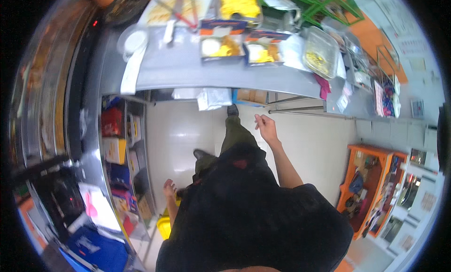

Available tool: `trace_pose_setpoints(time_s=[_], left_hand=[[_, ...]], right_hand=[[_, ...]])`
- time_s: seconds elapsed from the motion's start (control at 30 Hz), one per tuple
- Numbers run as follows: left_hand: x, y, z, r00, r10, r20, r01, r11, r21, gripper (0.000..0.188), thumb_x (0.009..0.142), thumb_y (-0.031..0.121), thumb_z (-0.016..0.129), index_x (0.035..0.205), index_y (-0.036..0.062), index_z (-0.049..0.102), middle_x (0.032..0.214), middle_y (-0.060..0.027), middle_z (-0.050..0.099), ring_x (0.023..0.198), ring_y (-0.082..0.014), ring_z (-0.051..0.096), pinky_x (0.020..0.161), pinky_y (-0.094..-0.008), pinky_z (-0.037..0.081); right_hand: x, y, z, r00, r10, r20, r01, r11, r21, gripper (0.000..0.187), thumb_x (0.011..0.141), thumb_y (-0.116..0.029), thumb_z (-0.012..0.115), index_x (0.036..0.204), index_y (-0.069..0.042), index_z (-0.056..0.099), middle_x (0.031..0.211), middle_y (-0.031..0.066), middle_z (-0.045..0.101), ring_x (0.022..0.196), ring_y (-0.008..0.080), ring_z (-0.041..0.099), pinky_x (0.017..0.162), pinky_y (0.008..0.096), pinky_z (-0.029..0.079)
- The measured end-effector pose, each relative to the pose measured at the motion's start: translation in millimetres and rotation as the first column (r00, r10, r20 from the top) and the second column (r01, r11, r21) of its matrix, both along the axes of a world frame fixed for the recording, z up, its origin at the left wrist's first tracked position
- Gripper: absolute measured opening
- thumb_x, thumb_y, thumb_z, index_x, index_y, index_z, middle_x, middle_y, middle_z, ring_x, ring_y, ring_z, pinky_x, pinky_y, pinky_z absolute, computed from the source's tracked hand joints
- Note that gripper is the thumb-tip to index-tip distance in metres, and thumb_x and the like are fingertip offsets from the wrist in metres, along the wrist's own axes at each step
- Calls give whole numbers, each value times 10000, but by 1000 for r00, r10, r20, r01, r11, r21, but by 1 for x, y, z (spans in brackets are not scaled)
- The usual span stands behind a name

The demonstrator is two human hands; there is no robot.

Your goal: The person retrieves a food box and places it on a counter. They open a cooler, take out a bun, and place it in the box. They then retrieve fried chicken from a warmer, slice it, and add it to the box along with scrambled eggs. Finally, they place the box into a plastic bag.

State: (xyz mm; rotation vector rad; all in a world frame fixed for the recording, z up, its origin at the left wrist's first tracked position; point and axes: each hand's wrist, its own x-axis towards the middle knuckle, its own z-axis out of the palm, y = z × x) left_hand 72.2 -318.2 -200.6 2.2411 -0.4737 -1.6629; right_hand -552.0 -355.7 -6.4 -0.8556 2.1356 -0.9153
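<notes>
My left hand (169, 188) hangs low at my side, its fingers apart and nothing in them. It is nearest to a yellow bin (164, 228) on the floor. In front of my body, over the floor, my right hand (266, 128) is loosely curved with thumb and fingers apart, empty and touching nothing. Beyond it stands the metal counter (178, 77). Two open cardboard boxes sit there side by side, a left box (221, 41) and a right box (265, 49), each holding yellow and golden-brown food and a round white item.
A container of yellow food (239, 5), a clear tub (321, 52), a white board (157, 11) with red-handled tongs and a green rack (324, 6) line the counter's back. Left are stocked shelves (141, 145); right, an orange cabinet (345, 187). A paper strip (132, 73) overhangs the counter's edge.
</notes>
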Motion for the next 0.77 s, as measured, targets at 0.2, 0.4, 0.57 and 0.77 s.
trace_pose_setpoints(time_s=[0.2, 0.4, 0.57, 0.77], left_hand=[[-194, -157, 106, 856, -496, 144, 510, 767, -389, 474, 1048, 310, 639, 1422, 22, 586, 1026, -120, 762, 877, -156, 677, 813, -320, 521], [-420, -271, 252, 838, -517, 174, 496, 588, -639, 311, 1068, 200, 626, 1296, -6, 671, 804, -40, 672, 782, -113, 643, 761, -277, 509], [-485, -307, 286, 849, -381, 366, 508, 397, -764, 280, 1042, 138, 659, 1285, 2, 682, 876, -38, 686, 855, -129, 646, 805, -296, 526], [-500, -337, 262, 796, -542, 269, 571, 525, -630, 229, 1048, 172, 654, 1197, 7, 706, 996, -71, 694, 909, -161, 641, 823, -340, 539]], right_hand=[[-121, -49, 59, 987, -157, 45, 164, 944, -286, 282, 1039, -180, 642, 1278, -31, 661, 830, 110, 748, 632, 135, 665, 600, 302, 520], [-245, -114, 78, 971, -236, 32, 238, 946, -218, 233, 1015, -203, 698, 1121, 4, 710, 813, 91, 750, 619, 127, 646, 591, 303, 513], [-289, -159, 110, 968, -228, -100, 207, 960, -188, 461, 1030, -295, 701, 707, 21, 611, 619, 28, 518, 602, 93, 418, 546, 312, 358], [-335, -195, 154, 903, -400, -156, 289, 835, -469, 344, 1058, -259, 645, 844, 5, 694, 666, 42, 597, 655, 91, 526, 624, 287, 437]])
